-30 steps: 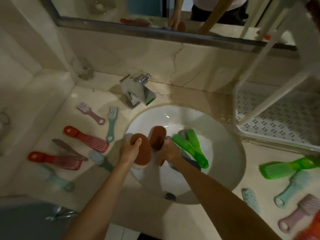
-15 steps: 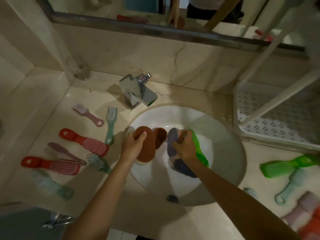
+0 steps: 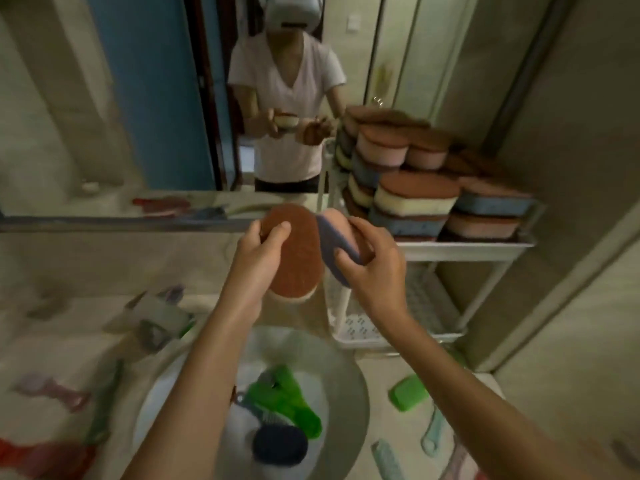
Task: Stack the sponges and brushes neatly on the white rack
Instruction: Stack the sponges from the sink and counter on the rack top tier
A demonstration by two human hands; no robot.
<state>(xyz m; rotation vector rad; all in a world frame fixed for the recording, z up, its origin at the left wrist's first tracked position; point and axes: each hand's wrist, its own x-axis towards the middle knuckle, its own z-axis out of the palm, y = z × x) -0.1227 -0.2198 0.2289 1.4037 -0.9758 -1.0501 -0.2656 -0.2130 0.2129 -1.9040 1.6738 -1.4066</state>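
Left hand (image 3: 258,261) curls round the rim of one oval brown-faced sponge (image 3: 294,254), thumb laid across the rough scouring face, with a pale foam layer peeking out along the bottom edge. Right hand (image 3: 374,271) pinches a second one, the blue sponge (image 3: 330,242), with soft violet-blue foam toward the camera, thumb on the foam and fingers wrapped behind. That makes two sponges, one per hand, held side by side with their edges meeting.

Both hang in open air above the sink (image 3: 349,386), and the left post of the white rack (image 3: 467,249) stands just beside the right hand. The top shelf is packed to its front rim with stacked sponges (image 3: 415,195) in pink, cream and blue foam under brown tops. They stand three or four layers high, roughly a dozen, though blur makes an exact count unsafe. Below it a perforated lower shelf (image 3: 381,327) shows.

Down in the round white basin lie green brushes (image 3: 287,400), two I think, and one dark round pad (image 3: 278,443). On the counter to the right lie one green brush (image 3: 408,393) and two teal brushes (image 3: 433,434). On the left there are smeared pink and red handles.
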